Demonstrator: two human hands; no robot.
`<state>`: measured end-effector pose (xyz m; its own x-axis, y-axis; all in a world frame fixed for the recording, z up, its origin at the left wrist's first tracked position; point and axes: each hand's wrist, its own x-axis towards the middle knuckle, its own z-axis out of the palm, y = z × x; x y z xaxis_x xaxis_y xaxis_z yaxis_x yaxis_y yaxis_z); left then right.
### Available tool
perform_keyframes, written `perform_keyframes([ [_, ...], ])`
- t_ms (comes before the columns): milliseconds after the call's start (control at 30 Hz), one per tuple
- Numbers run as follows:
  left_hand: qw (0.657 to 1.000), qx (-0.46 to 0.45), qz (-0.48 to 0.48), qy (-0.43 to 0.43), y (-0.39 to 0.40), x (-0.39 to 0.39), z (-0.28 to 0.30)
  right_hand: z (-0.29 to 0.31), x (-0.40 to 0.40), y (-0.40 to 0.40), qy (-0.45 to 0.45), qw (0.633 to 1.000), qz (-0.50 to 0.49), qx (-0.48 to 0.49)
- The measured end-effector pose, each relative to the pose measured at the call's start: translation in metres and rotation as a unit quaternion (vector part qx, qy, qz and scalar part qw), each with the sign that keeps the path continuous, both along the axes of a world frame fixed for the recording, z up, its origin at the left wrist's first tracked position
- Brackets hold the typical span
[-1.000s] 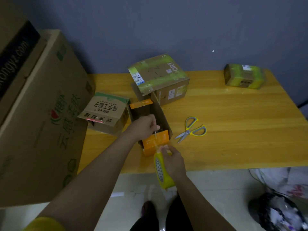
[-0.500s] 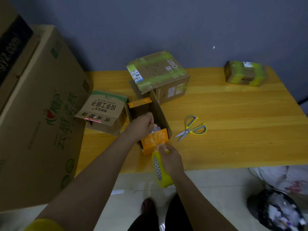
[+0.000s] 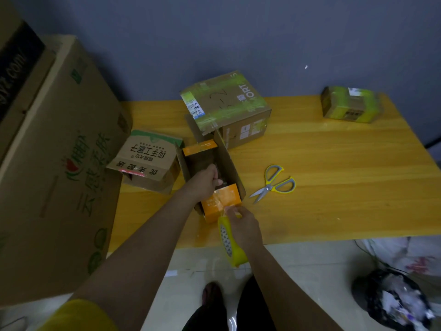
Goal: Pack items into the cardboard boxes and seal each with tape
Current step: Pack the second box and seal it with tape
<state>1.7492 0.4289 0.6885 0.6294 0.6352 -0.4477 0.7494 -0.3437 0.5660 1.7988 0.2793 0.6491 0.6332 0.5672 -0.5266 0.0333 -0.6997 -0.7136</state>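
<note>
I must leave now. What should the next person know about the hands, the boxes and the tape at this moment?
Left hand: curled at the top of the open box, seemingly pinching the tape end; what it holds is not clear.
Right hand: grips the yellow tape roll at the table edge.
Done: two taped boxes, one behind, one at the far right corner.
Left: flaps still open; close and tape them. Scissors lie right of the open box. The box with printed text looks untaped.
</note>
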Motion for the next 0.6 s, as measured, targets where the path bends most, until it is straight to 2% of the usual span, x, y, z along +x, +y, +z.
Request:
perform_keyframes([
  [333,0.998,-0.011,0.03,0.061,0.001,0.0084,-0.0026,0.0006,-0.0023,0.0038,-0.008,1.0,-0.001,-0.021],
  [467,0.996,0.041,0.031,0.077,-0.0033,0.0105,-0.0009,0.0027,-0.0008,0.0036,-0.005,1.0,0.01,-0.016],
  [600,0.992,0.117,0.036,0.033,-0.0037,0.0037,0.0046,0.0025,-0.0016,0.0,-0.016,1.0,0.011,-0.012],
])
